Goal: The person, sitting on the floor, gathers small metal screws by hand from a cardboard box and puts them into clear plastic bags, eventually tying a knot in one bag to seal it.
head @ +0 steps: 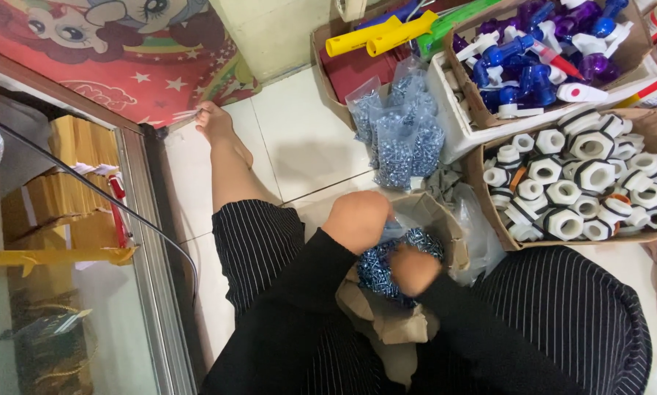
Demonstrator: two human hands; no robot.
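1. my left hand (358, 219) was curled shut over the clear plastic bag of screws (387, 260) in my lap, gripping its upper edge.
2. my right hand (414, 267) was balled into a fist against the near right side of the same bag, closed on it; the fingers themselves were too blurred to make out.
3. the bag sat in torn brown paper wrapping (387, 322) that spread over my striped trousers (259, 245), just near of the white tiled floor (306, 139).
4. both my black sleeves (299, 307) ran in from the near edge and met at the bag.
5. farther off, just beyond my hands, a cluster of small sealed bags of screws (402, 139) stood on the floor.
6. to the right of them, a cardboard box of white hexagonal plastic nuts (584, 183) lay near my right knee.
7. beyond that, a white box of blue and purple plastic taps (541, 58) stood at the far right.
8. yellow and green plastic tubes (387, 33) lay at the far edge.
9. my bare foot (215, 124) stretched out to the far left, touching a red patterned mat (138, 73).
10. a glass display cabinet (134, 241) ran along the left side.
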